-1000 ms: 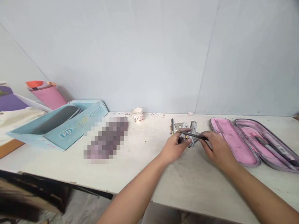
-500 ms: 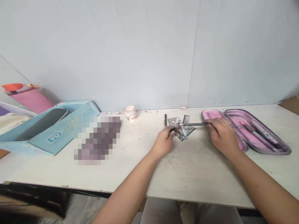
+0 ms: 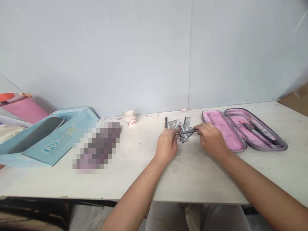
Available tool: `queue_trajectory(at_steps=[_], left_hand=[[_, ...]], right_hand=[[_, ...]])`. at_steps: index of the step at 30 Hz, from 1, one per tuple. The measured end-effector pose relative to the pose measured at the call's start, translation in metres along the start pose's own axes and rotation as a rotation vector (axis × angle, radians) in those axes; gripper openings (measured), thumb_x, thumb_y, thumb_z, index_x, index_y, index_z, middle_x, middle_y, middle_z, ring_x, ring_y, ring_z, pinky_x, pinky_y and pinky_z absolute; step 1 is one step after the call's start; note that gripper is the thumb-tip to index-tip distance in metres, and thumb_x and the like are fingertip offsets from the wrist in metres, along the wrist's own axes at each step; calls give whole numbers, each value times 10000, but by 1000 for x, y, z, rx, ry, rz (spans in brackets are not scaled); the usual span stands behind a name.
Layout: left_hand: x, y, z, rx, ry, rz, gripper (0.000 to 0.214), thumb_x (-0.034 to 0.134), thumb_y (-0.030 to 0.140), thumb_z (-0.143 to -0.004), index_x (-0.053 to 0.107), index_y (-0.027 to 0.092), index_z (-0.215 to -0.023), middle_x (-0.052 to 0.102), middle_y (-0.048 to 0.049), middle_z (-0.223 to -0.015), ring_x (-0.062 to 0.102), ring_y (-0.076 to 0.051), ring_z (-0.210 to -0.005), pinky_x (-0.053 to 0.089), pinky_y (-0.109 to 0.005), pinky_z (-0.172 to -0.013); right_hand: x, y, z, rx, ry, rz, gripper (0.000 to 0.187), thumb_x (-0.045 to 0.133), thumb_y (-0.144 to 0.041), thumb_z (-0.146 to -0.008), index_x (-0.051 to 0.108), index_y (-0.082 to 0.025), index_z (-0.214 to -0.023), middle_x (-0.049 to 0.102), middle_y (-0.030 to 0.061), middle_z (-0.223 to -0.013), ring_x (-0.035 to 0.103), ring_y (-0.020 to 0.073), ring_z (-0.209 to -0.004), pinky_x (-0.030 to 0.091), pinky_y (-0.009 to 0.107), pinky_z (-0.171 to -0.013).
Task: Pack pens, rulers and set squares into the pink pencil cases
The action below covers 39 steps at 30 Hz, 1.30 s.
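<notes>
Pale-blue cardboard box (image 3: 50,147) at far left on white tabletop (image 3: 137,183); paper cup (image 3: 128,118) near the wall. Left hand (image 3: 166,146) closed on one end of dark pen (image 3: 186,132), right hand (image 3: 211,136) pinching the other, pen level above pile of grey set squares and rulers (image 3: 183,128) (edges overlapping). Open pink pencil case (image 3: 266,148), pens (image 3: 258,133) inside, just beside right hand.

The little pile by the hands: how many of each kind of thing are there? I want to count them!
Dark pencil held between the left hand and right hand: 1
Dark pen lying beside the pile: 1
Triangle set square: 1
Ruler: 1
Partly hidden see-through piece: 1
Total: 5, though more could be hidden underneath.
</notes>
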<state>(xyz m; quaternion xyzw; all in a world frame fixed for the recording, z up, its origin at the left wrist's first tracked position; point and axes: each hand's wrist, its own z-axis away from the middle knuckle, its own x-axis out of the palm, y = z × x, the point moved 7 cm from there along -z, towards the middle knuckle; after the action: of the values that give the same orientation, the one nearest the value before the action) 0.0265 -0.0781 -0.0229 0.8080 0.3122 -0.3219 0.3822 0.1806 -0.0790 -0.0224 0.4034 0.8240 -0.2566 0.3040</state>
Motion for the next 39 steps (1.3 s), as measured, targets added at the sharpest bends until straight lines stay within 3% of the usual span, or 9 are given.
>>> queue_trajectory(at_steps=[7,12,17,21,24,27,29,34,39], left_hand=[[-1,-1,-8,57,38,-80,243,405,237,-878,590,190,-1029,592,-70,-951,518,-201,-952,435,-357,-868],[1,24,-26,103,188,-68,461,447,275,-859,363,170,-1300,422,-133,-1236,387,-233,-1185,339,-424,-1013],[61,92,-52,221,-89,-10,453,385,258,-875,328,165,-1314,467,-126,-1223,422,-224,-1155,356,-415,-998],[119,155,-69,372,-295,-28,457,343,205,-869,345,178,-1325,473,-113,-1261,429,-217,-1166,346,-390,-1007],[156,182,-77,403,-413,-91,486,333,179,-850,344,172,-1335,452,-120,-1298,423,-232,-1182,345,-398,-1001],[180,188,-83,378,-496,-218,464,357,179,-821,418,142,-1280,495,-139,-1241,455,-265,-1136,357,-423,-969],[185,185,-87,359,-480,-285,416,351,209,-830,466,152,-1226,519,-136,-1199,463,-277,-1114,360,-438,-948],[181,177,-92,320,-451,-325,411,343,231,-839,455,240,-1234,516,-117,-1189,454,-291,-1099,365,-460,-902],[171,176,-87,305,-452,-266,422,352,207,-831,441,230,-1244,472,-116,-1244,422,-271,-1138,338,-443,-940]], right_hand=[[1,2,-6,32,-124,-11,262,357,-235,-908,605,-163,-952,644,60,-884,537,178,-847,366,282,-747],[-34,43,-6,213,-47,57,283,340,-310,-920,571,-198,-1038,660,52,-931,574,176,-863,359,271,-709],[-83,111,28,547,120,239,271,339,-311,-916,536,-190,-1058,670,54,-851,598,181,-782,321,269,-628],[-103,140,59,644,112,445,248,348,-322,-914,546,-184,-969,657,49,-778,591,173,-718,276,276,-581],[-106,150,72,652,61,548,226,353,-268,-908,551,-160,-906,646,68,-753,578,180,-723,278,288,-606],[-98,155,75,624,-23,551,191,376,-202,-883,557,-144,-872,648,93,-785,562,206,-781,295,311,-677],[-93,157,75,614,-58,510,190,384,-198,-872,565,-140,-872,649,104,-819,547,224,-823,299,330,-709],[-85,157,76,587,-79,407,248,370,-246,-874,594,-142,-876,634,120,-892,502,249,-904,308,355,-753],[-89,152,78,561,-74,429,261,370,-258,-873,601,-138,-897,616,131,-925,480,245,-919,317,355,-770]])
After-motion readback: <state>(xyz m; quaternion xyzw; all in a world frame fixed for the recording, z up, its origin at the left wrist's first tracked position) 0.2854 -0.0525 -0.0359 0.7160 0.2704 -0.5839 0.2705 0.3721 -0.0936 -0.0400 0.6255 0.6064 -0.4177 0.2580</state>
